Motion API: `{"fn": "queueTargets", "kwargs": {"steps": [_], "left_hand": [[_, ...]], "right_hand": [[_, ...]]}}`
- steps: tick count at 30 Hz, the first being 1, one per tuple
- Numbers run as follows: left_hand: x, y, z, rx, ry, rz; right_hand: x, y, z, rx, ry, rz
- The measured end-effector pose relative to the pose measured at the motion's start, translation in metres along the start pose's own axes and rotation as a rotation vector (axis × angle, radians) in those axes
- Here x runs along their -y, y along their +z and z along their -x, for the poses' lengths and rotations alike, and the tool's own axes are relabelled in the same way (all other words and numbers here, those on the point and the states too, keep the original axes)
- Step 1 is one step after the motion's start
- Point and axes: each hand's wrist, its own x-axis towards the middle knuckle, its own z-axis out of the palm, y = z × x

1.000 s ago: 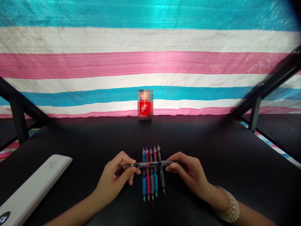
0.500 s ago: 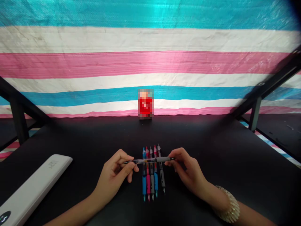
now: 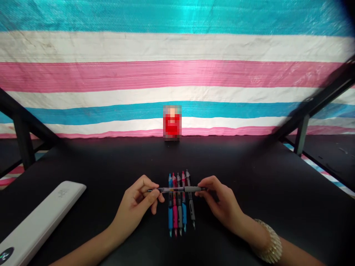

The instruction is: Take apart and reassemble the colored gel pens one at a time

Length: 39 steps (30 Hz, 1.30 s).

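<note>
My left hand pinches the clear end of a grey-grip retractable pen between thumb and fingers. At the pen's other end, by the grey grip, my right hand closes its fingertips on the dark tip. The pen is level, crossing above several pens lying side by side. Among these are a blue pen, a pink pen, a grey pen and one with a blue grip and red top. Slightly apart on the right, another grey pen lies at a small slant.
A white power bank-like slab lies at the left of the black table. Near the back edge stands a small pixelated red item. Black frame bars slope on both sides, with a striped sheet behind.
</note>
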Motion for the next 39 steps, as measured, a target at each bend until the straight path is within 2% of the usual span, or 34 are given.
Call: {"fn": "queueTargets", "kwargs": {"steps": [5,7,10,13,20,29,34,39], "left_hand": [[0.001,0.0,0.001,0.005,-0.003,-0.004],[0.003,-0.001,0.001,0.003,-0.006,0.008],[0.005,-0.002,0.0,-0.012,-0.008,0.032],[0.006,-0.002,0.0,-0.007,-0.008,0.04],[0.004,0.0,0.0,-0.01,-0.008,-0.014],[0.002,0.003,0.005,-0.057,0.039,-0.094],[0.007,0.002,0.002,-0.083,-0.029,0.024],[0.005,0.003,-0.001,-0.11,-0.101,0.194]], "right_hand": [[0.008,-0.009,-0.005,0.074,-0.109,0.086],[0.007,-0.008,-0.005,0.097,-0.104,0.072],[0.001,-0.004,-0.003,0.057,-0.062,0.056],[-0.002,-0.002,-0.001,0.017,-0.086,0.08],[0.011,-0.008,-0.006,0.043,-0.184,0.102],[0.006,-0.006,-0.004,0.078,-0.208,0.176],[0.011,-0.006,-0.004,0.138,-0.142,0.151],[0.015,-0.004,-0.004,0.259,-0.206,0.165]]}}
